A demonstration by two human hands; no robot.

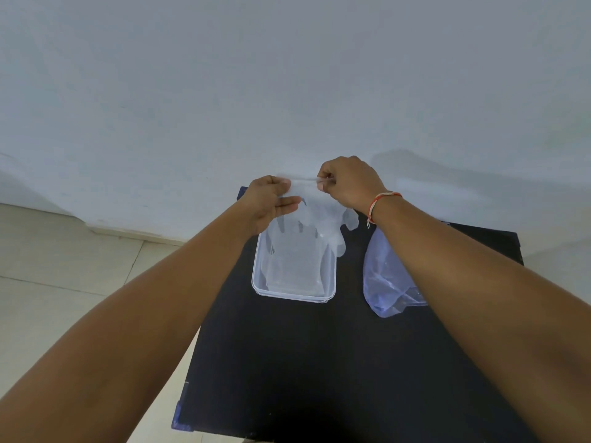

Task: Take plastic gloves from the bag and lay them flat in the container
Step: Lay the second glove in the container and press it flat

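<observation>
A clear plastic glove (323, 219) hangs by its cuff above the far end of the clear rectangular container (262, 290), fingers pointing down. My left hand (271, 203) pinches the cuff's left side and my right hand (348, 183) pinches its right side, stretching the cuff between them. The glove's fingers dangle over the container's far rim, one past its right edge. Pale plastic, apparently other gloves, lies inside the container. The bluish plastic bag (383, 282) lies on the table to the right of the container, partly hidden by my right forearm.
Everything sits on a small black table (287, 362) against a white wall (287, 75). Beige floor tiles (64, 266) lie to the left. A red and white thread band (380, 203) circles my right wrist.
</observation>
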